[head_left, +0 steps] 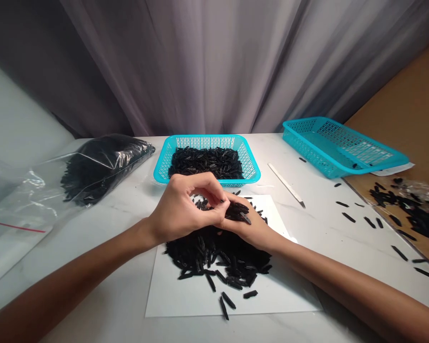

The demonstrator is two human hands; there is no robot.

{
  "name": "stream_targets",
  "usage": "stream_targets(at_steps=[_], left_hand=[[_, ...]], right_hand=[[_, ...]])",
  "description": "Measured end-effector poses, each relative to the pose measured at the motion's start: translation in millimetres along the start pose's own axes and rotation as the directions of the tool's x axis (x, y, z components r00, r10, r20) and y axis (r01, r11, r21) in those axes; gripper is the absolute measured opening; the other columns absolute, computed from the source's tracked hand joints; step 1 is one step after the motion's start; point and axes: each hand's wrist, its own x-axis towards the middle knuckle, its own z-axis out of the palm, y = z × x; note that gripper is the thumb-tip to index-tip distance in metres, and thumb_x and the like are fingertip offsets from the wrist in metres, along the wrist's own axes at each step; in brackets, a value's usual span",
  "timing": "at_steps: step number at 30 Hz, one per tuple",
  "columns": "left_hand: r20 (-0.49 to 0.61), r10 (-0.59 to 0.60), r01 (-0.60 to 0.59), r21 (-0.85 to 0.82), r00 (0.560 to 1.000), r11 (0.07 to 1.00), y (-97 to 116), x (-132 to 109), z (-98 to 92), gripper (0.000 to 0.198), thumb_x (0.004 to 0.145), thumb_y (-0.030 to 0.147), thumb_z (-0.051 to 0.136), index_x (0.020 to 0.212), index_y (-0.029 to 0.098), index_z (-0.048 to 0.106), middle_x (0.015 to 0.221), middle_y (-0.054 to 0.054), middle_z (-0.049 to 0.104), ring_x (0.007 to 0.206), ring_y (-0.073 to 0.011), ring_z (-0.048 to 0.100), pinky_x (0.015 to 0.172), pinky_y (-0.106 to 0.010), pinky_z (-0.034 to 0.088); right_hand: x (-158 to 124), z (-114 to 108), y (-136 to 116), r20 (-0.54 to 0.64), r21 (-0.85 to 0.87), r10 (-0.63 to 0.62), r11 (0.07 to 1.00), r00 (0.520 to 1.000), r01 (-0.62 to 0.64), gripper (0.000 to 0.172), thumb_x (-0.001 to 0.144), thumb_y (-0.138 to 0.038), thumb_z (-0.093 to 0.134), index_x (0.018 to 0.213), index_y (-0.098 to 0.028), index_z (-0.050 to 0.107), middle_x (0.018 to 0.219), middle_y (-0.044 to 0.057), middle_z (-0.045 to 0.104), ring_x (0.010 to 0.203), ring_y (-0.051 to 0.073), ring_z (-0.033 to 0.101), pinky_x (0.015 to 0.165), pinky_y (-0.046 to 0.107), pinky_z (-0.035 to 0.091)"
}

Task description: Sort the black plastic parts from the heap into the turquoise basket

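Observation:
A heap of small black plastic pieces (pixel 218 257) lies on a white sheet (pixel 186 297) in front of me. My right hand (pixel 248 226) is cupped palm up over the heap, holding a clump of the black pieces. My left hand (pixel 184 209) curls over it from the left, fingertips pinched on pieces in the right palm. Just behind the hands stands a blue basket (pixel 252 166) filled with the same black pieces.
A clear plastic bag (pixel 93 166) of black pieces lies at the left. A second blue basket (pixel 343 145) stands at the right back, near a thin white strip (pixel 286 183). Loose black pieces (pixel 407 214) are scattered at the right. A grey curtain hangs behind.

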Motion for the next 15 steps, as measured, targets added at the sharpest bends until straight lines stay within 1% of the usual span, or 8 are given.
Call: stream_targets(at_steps=[2,5,8,12,15], left_hand=[[-0.024,-0.043,0.044,0.023,0.999,0.999,-0.1,0.5,0.2,0.007,0.077,0.011,0.074,0.078,0.017,0.070,0.076,-0.001,0.073,0.069,-0.0131,0.070,0.068,-0.023,0.061],[-0.032,-0.093,0.094,0.026,0.995,0.995,-0.6,2.3,-0.7,0.002,0.080,0.019,0.077,0.081,0.018,0.075,0.079,-0.001,0.076,0.071,-0.0135,0.072,0.070,-0.022,0.062],[-0.035,-0.122,0.124,0.055,0.992,0.991,-0.4,4.4,-2.8,0.010,0.082,0.022,0.077,0.092,0.019,0.080,0.087,-0.002,0.079,0.076,-0.0149,0.074,0.073,-0.023,0.061],[-0.024,-0.068,0.070,0.137,0.997,0.988,-0.1,5.8,-5.3,0.017,0.087,0.018,0.072,0.102,0.020,0.080,0.091,-0.004,0.077,0.081,-0.0160,0.072,0.076,-0.027,0.059],[0.000,-0.050,0.050,0.148,0.999,0.988,0.2,5.4,-5.7,0.019,0.089,0.017,0.070,0.105,0.022,0.080,0.093,-0.004,0.076,0.084,-0.0159,0.071,0.077,-0.027,0.058]], right_hand=[[-0.3,-0.5,1.1,-0.012,-0.018,-0.001,1.000,1.000,0.001,0.027,0.079,-0.036,0.080,0.096,-0.022,0.064,0.088,-0.001,0.060,0.074,0.016,0.058,0.065,0.029,0.057],[-0.7,-0.6,1.6,-0.032,-0.034,-0.007,0.999,0.999,0.006,0.025,0.079,-0.033,0.081,0.096,-0.023,0.066,0.088,-0.001,0.063,0.075,0.016,0.061,0.066,0.029,0.058],[-1.0,0.1,0.7,-0.029,-0.007,0.000,1.000,1.000,-0.001,0.026,0.079,-0.032,0.081,0.098,-0.023,0.067,0.089,-0.001,0.065,0.075,0.016,0.063,0.064,0.029,0.059],[-1.0,0.4,-0.1,-0.012,-0.005,0.012,1.000,1.000,-0.012,0.028,0.081,-0.032,0.079,0.105,-0.023,0.067,0.096,0.001,0.066,0.078,0.017,0.064,0.064,0.029,0.061],[-0.9,0.2,-0.2,-0.015,-0.022,0.002,1.000,1.000,-0.002,0.027,0.082,-0.033,0.079,0.105,-0.023,0.068,0.098,0.002,0.068,0.081,0.018,0.066,0.065,0.031,0.062]])
